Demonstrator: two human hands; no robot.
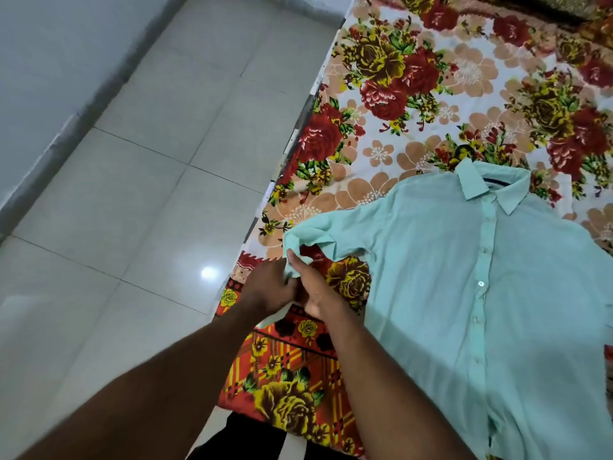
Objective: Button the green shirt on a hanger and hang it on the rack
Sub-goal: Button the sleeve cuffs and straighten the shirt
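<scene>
A pale green shirt [464, 293] lies flat, front up, on a flowered bed, collar [491, 184] pointing away from me. Its button placket [481, 287] runs down the middle and looks closed. The shirt's left sleeve stretches toward the bed's edge, ending in the cuff [295, 247]. My left hand [268, 287] and my right hand [315, 290] meet at that cuff, both pinching its fabric. No hanger or rack is in view.
The bed's flowered sheet [414, 104] fills the right and top. Its left edge [285, 154] runs diagonally beside a glossy grey tiled floor [149, 177]. A grey wall [39, 61] stands at far left. Dark trousers [252, 439] show at the bottom.
</scene>
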